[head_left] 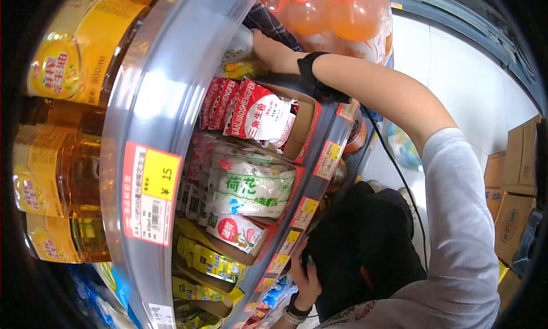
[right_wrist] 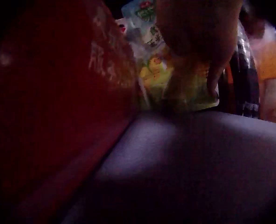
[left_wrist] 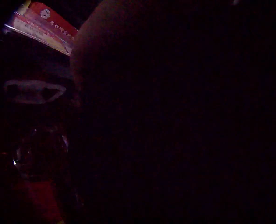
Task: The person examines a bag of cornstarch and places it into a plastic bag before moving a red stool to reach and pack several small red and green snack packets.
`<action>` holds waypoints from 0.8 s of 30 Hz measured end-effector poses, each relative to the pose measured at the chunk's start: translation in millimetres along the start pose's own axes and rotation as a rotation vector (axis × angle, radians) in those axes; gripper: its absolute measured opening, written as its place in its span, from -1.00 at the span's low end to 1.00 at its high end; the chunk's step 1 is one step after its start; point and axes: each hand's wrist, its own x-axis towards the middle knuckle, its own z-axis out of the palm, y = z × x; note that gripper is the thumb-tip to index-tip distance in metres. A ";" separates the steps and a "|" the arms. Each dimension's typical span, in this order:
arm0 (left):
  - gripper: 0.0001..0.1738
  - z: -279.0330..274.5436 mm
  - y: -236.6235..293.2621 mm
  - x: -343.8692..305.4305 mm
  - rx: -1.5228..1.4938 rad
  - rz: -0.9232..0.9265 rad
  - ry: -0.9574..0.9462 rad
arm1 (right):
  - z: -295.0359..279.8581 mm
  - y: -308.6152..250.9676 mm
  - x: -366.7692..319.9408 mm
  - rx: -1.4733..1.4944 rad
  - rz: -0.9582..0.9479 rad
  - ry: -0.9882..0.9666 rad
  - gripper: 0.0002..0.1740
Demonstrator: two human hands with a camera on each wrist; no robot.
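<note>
In the head view, my right hand (head_left: 275,53) reaches into the upper end of the shelf. Its fingers are partly hidden beside a pale pouch with a yellow lower part (head_left: 244,68). The right wrist view shows that hand (right_wrist: 198,35) over the yellow printed pouch (right_wrist: 156,74), its thumb gripping the pouch's edge. Lower down, my left hand (head_left: 307,282) rests against the dark trousers at the knee, close to the shelf's price strip. The left wrist view is nearly black, with a red packet (left_wrist: 51,21) at its upper left.
Red-and-white starch bags (head_left: 260,115) and white bags with green print (head_left: 251,186) stand in boxes. Oil bottles (head_left: 63,175) line the shelf behind a clear strip (head_left: 145,100). Orange drink bottles (head_left: 357,20) stand beyond my arm; cartons (head_left: 516,175) are at right. A black cable (head_left: 399,175) hangs near.
</note>
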 end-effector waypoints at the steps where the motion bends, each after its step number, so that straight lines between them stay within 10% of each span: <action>1: -0.53 -0.1 -0.6 0.7 0.004 -0.002 -0.001 | -9.1 -16.2 -6.3 -0.262 0.120 -0.037 -0.42; 2: -0.52 -0.5 -0.8 0.2 0.007 -0.009 0.002 | 7.9 12.8 4.3 -0.655 -0.275 0.089 -0.49; 5: -0.52 -1.0 -4.0 -1.7 0.005 -0.018 0.010 | -31.8 5.5 -0.2 0.032 -0.073 -0.095 -0.51; 15: -0.51 -0.7 -6.0 -2.0 -0.041 -0.036 0.026 | -31.1 -36.3 2.5 -0.486 -0.036 0.016 -0.57; 24: -0.51 0.0 -10.1 -3.6 -0.063 -0.053 0.022 | -4.9 -32.4 -3.0 -0.087 0.075 0.322 -0.47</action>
